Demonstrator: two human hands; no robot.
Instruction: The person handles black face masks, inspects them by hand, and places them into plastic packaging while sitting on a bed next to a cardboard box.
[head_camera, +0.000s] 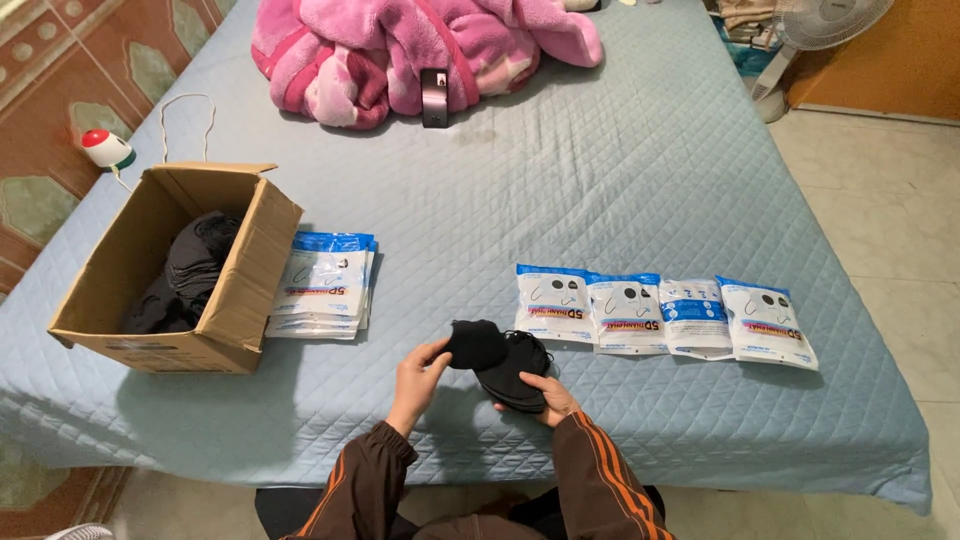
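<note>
Masks first: we count four white-and-blue mask packets (665, 316) lying in one row on the bed (600, 180), edges overlapping a little, just to the right of our hands. There's also one stack of the same packets (322, 285) pressed against the right side of the one cardboard box (240, 290); we can't tell how many are in that stack, several at least. The box sits open near the left edge of the bed with a heap of dark masks (190, 270) inside, too tangled to count.

In our hands we've got a small bundle of black masks (500, 358), held just above the near edge of the bed, close to the leftmost packet in the row. It looks like a few stacked together, but we can't make out an exact number. They're plain black, folded and rounded, soft-looking, with thin ear loops poking out on the right side.

Our left hand (420, 372) has its fingers pinched on the left end of the top mask, thumb on top. Our right hand (548, 397) cups the bundle from underneath, fingers curled around the lower edge.

Other stuff: one pink fluffy blanket (420, 50) bunched at the far end of the bed, one small dark device (434, 97) lying against it, and one white fan (810, 40) on the floor off the far right corner.
</note>
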